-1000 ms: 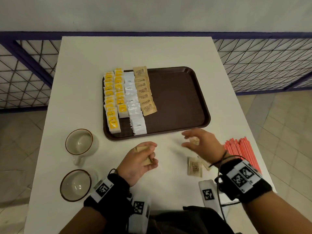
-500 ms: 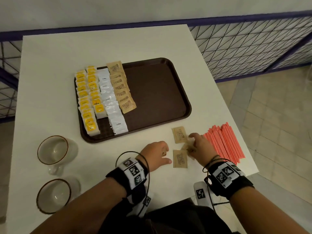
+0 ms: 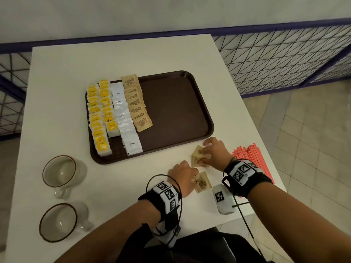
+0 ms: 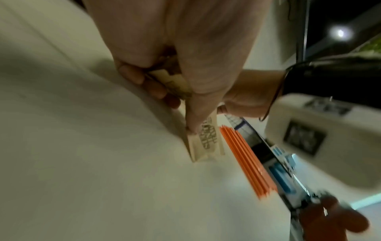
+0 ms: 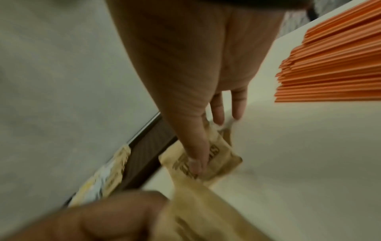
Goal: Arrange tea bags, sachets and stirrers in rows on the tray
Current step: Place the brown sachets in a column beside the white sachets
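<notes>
The brown tray (image 3: pixel 180 114) holds rows of yellow tea bags (image 3: pixel 98 118), white coffee sachets (image 3: pixel 125 122) and brown sugar sachets (image 3: pixel 137 103) along its left half. On the table in front of the tray, my right hand (image 3: pixel 204 154) pinches a few brown sachets (image 3: pixel 196 156) between thumb and fingers (image 5: pixel 208 143). My left hand (image 3: pixel 193 179) holds a brown sachet (image 4: pixel 171 83) in its curled fingers, and its thumb presses another brown sachet (image 3: pixel 203 184) flat on the table (image 4: pixel 206 141). A pile of orange stirrers (image 3: pixel 250 156) lies just right of my right hand.
Two empty cups (image 3: pixel 58 170) (image 3: pixel 58 222) stand at the table's front left. A white marker block (image 3: pixel 223 199) lies near the front edge by my right wrist. The table's right edge runs beside the stirrers. A dark railing (image 3: pixel 284 59) is behind.
My right hand has moved toward the tray and gathered the sachet that lay alone there. My left hand has slid right onto the near sachet. The head view has shifted.
</notes>
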`<state>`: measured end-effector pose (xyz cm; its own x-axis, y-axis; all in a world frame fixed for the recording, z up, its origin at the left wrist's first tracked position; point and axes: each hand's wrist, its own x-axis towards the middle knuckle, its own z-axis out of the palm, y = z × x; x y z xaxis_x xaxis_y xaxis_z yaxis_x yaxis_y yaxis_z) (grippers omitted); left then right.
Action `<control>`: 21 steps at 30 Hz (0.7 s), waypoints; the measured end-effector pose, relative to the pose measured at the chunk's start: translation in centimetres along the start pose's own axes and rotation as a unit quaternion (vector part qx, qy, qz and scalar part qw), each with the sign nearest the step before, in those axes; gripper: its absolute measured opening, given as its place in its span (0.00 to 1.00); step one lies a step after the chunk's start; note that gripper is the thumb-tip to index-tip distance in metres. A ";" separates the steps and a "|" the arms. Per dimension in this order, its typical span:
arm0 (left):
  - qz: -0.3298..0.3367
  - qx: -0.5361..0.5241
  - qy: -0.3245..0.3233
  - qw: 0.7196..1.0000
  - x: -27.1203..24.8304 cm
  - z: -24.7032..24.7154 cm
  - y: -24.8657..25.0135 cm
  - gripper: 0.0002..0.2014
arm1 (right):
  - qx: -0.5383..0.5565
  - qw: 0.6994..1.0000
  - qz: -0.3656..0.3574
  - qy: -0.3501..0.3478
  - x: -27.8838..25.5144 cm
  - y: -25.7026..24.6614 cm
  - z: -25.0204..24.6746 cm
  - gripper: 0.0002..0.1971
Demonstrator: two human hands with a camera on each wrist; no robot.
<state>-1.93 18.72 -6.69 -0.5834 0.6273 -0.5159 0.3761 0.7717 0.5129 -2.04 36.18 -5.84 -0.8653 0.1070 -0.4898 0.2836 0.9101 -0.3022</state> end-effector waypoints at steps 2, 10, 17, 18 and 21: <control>-0.010 -0.148 -0.011 0.989 -1.0 -0.9 -1.4 0.04 | -0.030 1.000 0.002 -0.004 0.7 -0.1 0.9 0.14; -0.033 -0.367 0.005 0.930 -8.0 -8.7 -8.2 0.04 | 0.258 0.961 -0.098 0.012 -2.8 -4.0 -2.0 0.07; 0.016 -0.259 0.002 0.966 -9.4 -12.1 -8.8 0.11 | 0.336 0.890 -0.256 -0.169 -3.3 -13.2 -7.2 0.09; 0.024 -0.282 0.004 0.959 -9.7 -12.5 -8.8 0.13 | 0.327 0.890 -0.260 -0.184 -3.0 -13.9 -7.3 0.09; 0.026 -0.435 0.042 0.899 -10.8 -13.1 -8.8 0.07 | 0.344 0.890 -0.244 -0.173 -2.5 -14.7 -7.4 0.09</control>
<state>-8.35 3.76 3.31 -0.6469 0.6225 -0.4405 -0.2795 0.3439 0.8965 -7.11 25.48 5.94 -0.8093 -0.4720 -0.3496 0.1978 0.3416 -0.9188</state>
